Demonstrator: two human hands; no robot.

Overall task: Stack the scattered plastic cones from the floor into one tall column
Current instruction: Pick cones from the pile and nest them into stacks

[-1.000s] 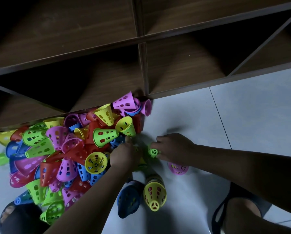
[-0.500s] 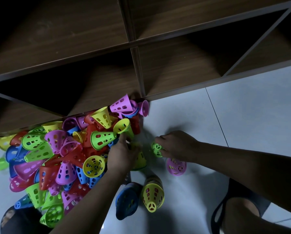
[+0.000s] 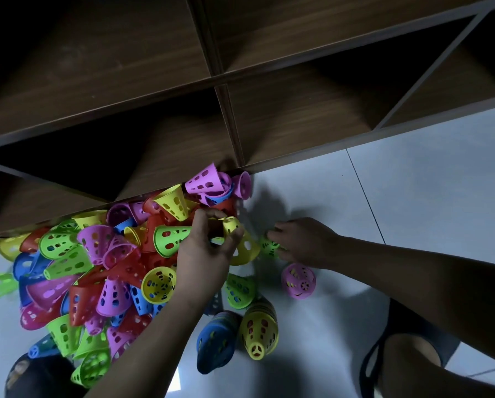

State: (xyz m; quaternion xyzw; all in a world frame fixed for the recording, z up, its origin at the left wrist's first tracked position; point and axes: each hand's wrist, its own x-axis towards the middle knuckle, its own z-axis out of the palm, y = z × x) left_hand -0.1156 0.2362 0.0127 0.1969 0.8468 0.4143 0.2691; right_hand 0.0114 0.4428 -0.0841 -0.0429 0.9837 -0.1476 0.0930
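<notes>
A heap of perforated plastic cones (image 3: pixel 105 262) in red, pink, green, yellow and blue lies on the floor against the shelf. My left hand (image 3: pixel 206 248) grips a yellow-green cone (image 3: pixel 232 225) lifted just above the heap's right edge. Beside it a yellow cone (image 3: pixel 245 251) lies on its side. My right hand (image 3: pixel 303 242) holds a green cone (image 3: pixel 269 245) low on the floor. Short nested stacks stand nearer to me: a yellow-topped one (image 3: pixel 259 331), a blue one (image 3: pixel 216 343), a pink one (image 3: pixel 298 280) and a green one (image 3: pixel 240 290).
A dark wooden shelf unit (image 3: pixel 226 110) with open compartments runs along the back, its base touching the heap. Pale tiled floor (image 3: pixel 412 182) stretches to the right. My knees show at the bottom left (image 3: pixel 34 377) and bottom right (image 3: pixel 404 366).
My left hand has risen from the floor with a yellow-green cone in its fingers. My right hand has shifted slightly right, still on the green cone.
</notes>
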